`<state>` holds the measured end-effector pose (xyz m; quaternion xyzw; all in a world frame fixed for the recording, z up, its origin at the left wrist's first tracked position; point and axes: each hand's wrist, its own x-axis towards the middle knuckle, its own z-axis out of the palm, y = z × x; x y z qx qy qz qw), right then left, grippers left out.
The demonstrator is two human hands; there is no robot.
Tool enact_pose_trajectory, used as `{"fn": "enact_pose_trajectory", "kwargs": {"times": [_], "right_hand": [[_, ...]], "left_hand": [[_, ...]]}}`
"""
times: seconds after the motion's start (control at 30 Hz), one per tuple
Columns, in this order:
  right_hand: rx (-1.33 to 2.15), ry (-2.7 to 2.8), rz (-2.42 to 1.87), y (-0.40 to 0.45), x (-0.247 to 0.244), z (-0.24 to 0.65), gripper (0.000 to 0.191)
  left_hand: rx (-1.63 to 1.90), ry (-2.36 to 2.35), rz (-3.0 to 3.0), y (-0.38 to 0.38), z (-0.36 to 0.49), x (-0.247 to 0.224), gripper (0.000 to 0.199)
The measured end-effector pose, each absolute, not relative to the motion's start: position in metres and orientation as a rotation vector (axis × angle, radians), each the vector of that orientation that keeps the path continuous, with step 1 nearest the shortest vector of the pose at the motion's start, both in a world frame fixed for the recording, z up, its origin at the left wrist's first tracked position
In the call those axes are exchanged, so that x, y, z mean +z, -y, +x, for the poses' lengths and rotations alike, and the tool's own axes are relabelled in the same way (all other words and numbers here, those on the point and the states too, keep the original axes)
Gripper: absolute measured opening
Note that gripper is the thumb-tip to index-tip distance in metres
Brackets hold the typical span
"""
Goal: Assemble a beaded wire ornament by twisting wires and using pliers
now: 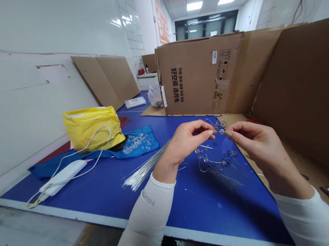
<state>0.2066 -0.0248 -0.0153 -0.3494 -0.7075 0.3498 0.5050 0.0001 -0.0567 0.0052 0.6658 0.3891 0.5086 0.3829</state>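
Above the tabletop (206,213), near its right edge, our left hand (187,141) and right hand (264,147) pinch the clear-beaded wire (222,131), fingers closed down on it. If either pinch slackens, a smooth bead could slip off and roll; a sweep of our left sleeve (151,203) could scatter the wire bundle (143,171) toward the near edge.

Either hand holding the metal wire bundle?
No, the metal wire bundle lies on the blue tabletop while left hand and right hand flank a clear bead.
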Motion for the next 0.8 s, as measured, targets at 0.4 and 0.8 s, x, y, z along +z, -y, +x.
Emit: {"fn": "enact_pose_trajectory", "kwargs": {"times": [0.4, 0.8], "right_hand": [[0.877, 1.782, -0.817, 0.0266, -0.0127, 0.2046, 0.022], [1.021, 1.791, -0.782, 0.0237, -0.0146, 0.2048, 0.031]], "left_hand": [[1.294, -0.906, 1.64, 0.053, 0.0045, 0.0011, 0.017], [1.242, -0.77, 1.576, 0.0529, 0.0061, -0.0011, 0.02]]}}
